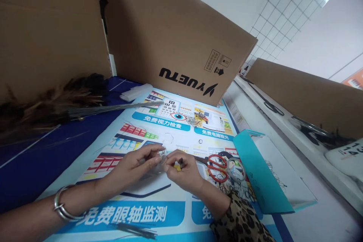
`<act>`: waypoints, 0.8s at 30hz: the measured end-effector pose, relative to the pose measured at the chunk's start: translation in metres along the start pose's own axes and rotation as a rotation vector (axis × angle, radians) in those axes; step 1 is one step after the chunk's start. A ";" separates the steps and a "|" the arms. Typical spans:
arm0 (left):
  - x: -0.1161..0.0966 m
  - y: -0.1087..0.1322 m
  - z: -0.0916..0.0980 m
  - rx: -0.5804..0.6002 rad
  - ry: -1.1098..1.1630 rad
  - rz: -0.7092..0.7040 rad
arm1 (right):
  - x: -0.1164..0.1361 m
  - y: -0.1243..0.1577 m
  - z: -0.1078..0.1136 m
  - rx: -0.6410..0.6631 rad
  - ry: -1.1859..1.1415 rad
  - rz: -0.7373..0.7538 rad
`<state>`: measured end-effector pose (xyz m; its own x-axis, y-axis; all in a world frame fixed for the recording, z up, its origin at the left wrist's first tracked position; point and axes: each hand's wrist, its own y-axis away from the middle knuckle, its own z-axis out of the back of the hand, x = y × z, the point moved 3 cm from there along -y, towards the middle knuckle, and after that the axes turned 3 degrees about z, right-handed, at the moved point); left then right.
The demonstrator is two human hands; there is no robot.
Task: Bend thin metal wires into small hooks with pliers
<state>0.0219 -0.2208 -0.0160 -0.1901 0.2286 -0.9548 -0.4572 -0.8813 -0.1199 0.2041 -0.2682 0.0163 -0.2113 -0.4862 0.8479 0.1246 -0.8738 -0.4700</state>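
In the middle of the printed sheet, my left hand and my right hand almost meet. The left thumb and fingers are pinched together at thin, clear or wire-like material, too fine to name. My right hand is closed, with its fingertips at the same spot. A short dark tip sticks out of its fist; what it belongs to is hidden. Just right of that hand lie scissors with red handles. A coil of thin wire touches them.
Dark wire loops are heaped beside an open teal box with wire pieces inside. Cut wires lie at the front edge. Brown feathers with a bundle of thin rods lie left. Cardboard panels stand behind.
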 end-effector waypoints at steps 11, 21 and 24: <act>-0.006 0.000 0.001 -0.022 -0.054 -0.105 | -0.002 0.003 -0.004 0.014 0.000 -0.069; -0.015 0.002 0.003 -0.025 -0.054 -0.077 | -0.004 0.005 -0.006 -0.007 0.004 -0.077; -0.013 0.002 0.003 -0.011 -0.029 -0.045 | -0.004 0.005 -0.007 -0.008 -0.032 -0.080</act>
<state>0.0209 -0.2244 -0.0034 -0.1949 0.2803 -0.9399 -0.4567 -0.8740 -0.1659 0.1985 -0.2708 0.0082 -0.1891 -0.4143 0.8903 0.1008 -0.9101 -0.4021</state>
